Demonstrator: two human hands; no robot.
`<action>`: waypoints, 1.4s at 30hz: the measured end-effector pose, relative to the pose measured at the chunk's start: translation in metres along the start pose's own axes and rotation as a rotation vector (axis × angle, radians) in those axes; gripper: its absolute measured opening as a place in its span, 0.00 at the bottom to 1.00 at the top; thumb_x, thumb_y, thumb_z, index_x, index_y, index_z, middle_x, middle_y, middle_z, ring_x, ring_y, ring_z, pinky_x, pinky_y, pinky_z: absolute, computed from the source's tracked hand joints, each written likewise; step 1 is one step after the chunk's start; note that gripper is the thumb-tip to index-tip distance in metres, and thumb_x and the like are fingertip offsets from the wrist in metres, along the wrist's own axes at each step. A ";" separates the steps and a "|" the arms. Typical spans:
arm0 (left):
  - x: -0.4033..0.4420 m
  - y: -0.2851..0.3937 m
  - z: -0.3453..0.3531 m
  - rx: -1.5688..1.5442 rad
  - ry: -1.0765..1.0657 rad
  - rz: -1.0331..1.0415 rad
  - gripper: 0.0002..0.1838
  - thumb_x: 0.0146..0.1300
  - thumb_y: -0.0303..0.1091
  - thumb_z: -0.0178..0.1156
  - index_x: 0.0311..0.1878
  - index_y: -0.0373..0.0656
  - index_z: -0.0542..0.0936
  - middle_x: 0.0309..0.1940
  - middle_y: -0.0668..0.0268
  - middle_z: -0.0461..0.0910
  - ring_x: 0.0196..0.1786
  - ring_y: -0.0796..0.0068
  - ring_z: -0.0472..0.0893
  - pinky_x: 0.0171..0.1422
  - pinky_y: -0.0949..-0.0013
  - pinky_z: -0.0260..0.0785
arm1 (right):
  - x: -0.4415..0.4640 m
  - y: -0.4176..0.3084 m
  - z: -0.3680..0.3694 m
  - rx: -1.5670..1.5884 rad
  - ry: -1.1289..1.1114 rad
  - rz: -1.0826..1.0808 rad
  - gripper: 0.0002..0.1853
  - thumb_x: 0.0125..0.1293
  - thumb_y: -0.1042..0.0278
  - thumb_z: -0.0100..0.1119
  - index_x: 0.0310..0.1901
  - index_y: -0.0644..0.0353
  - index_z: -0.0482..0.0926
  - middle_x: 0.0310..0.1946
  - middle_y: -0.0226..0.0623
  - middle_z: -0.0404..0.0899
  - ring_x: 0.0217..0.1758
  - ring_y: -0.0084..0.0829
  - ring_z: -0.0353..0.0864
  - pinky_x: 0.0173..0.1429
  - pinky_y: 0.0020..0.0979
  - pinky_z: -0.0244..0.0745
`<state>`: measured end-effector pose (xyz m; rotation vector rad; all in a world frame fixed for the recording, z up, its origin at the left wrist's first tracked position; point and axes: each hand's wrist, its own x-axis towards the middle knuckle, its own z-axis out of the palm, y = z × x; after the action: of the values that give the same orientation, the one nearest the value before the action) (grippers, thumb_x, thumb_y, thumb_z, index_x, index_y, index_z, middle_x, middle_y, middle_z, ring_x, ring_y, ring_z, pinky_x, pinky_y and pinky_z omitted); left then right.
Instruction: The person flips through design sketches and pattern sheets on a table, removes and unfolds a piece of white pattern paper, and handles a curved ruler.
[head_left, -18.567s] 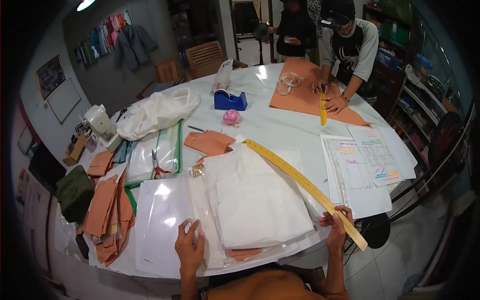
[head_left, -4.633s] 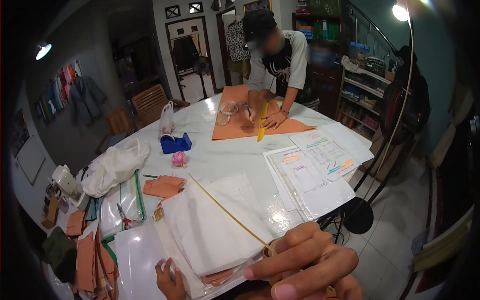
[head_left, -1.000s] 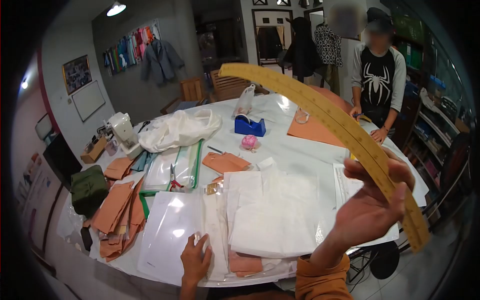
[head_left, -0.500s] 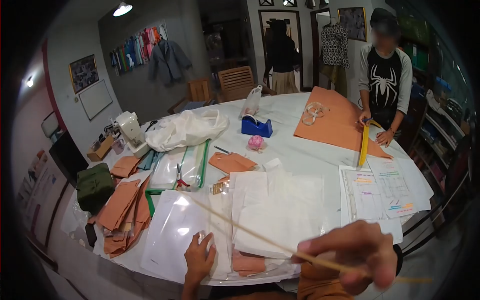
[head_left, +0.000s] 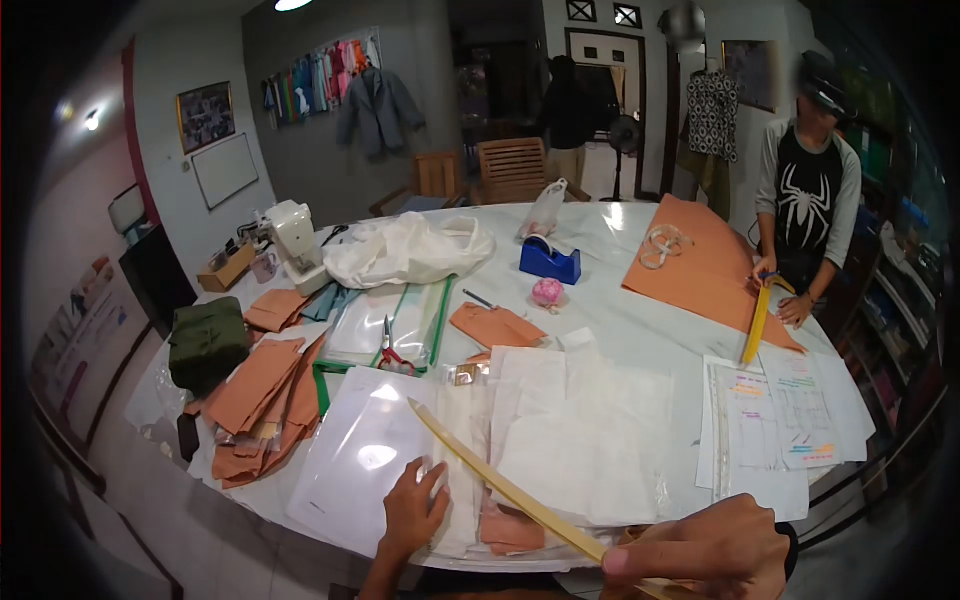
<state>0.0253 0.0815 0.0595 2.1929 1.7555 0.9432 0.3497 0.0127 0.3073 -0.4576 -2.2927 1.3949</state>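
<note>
My right hand (head_left: pixel 705 548) is closed on one end of a long, thin, yellowish ruler (head_left: pixel 510 498), at the lower right. From my thumb the ruler slants up and left over the papers, its far tip above a white sheet in clear plastic (head_left: pixel 365 440). Any markings on it are too small to read. My left hand (head_left: pixel 415 512) rests on the edge of that plastic, fingers spread and holding nothing. Between the hands lie thin white pattern papers (head_left: pixel 590 430), partly under clear plastic, with an orange cloth piece (head_left: pixel 512 528) showing at their lower edge.
Folded orange cloth (head_left: pixel 262 385), a green pouch (head_left: pixel 207 342), red-handled scissors (head_left: pixel 392 357) and a sewing machine (head_left: pixel 294 240) are on the left. A blue tape dispenser (head_left: pixel 550 262) stands farther back. At right, a co-worker (head_left: pixel 808 195) holds a yellow ruler (head_left: pixel 756 325) by orange fabric (head_left: pixel 690 265).
The ruler has turned from edge-on to showing its flat face, and my right hand has lowered and rolled over. My left hand stays on the plastic. The whole view has shifted.
</note>
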 end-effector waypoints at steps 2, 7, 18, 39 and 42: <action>0.000 0.002 -0.001 -0.014 -0.002 -0.014 0.19 0.58 0.34 0.60 0.54 0.44 0.79 0.53 0.48 0.74 0.50 0.49 0.78 0.52 0.56 0.72 | 0.008 0.016 0.008 0.194 0.027 0.010 0.60 0.32 0.45 0.83 0.66 0.70 0.63 0.53 0.51 0.77 0.53 0.36 0.79 0.58 0.29 0.73; 0.001 0.002 0.000 -0.044 -0.018 -0.036 0.19 0.58 0.33 0.59 0.54 0.43 0.79 0.52 0.47 0.74 0.49 0.46 0.78 0.51 0.55 0.73 | 0.012 0.000 0.007 -0.051 0.244 0.106 0.40 0.61 0.48 0.60 0.68 0.64 0.58 0.44 0.54 0.79 0.40 0.39 0.83 0.44 0.34 0.81; -0.004 -0.007 0.005 0.003 0.064 0.094 0.21 0.59 0.34 0.60 0.56 0.43 0.77 0.54 0.43 0.73 0.50 0.46 0.77 0.50 0.55 0.73 | 0.006 0.075 -0.034 -0.277 1.665 -0.439 0.19 0.72 0.63 0.45 0.57 0.68 0.70 0.38 0.48 0.80 0.25 0.34 0.81 0.31 0.32 0.81; -0.005 -0.003 -0.002 0.039 -0.016 0.078 0.22 0.61 0.36 0.58 0.59 0.42 0.75 0.56 0.42 0.71 0.50 0.45 0.77 0.49 0.54 0.73 | -0.038 0.193 0.058 0.419 1.904 -0.420 0.15 0.69 0.70 0.45 0.54 0.66 0.65 0.52 0.60 0.73 0.57 0.49 0.78 0.64 0.39 0.76; -0.006 -0.003 0.000 0.036 0.002 0.084 0.22 0.61 0.36 0.58 0.60 0.42 0.75 0.56 0.41 0.71 0.51 0.45 0.76 0.51 0.54 0.73 | -0.023 0.179 0.062 0.424 1.797 -0.463 0.16 0.69 0.70 0.45 0.56 0.67 0.66 0.52 0.54 0.75 0.57 0.49 0.78 0.65 0.39 0.75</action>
<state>0.0219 0.0768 0.0557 2.3055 1.7060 0.9386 0.3493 0.0345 0.1179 -0.5825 -0.5409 0.5672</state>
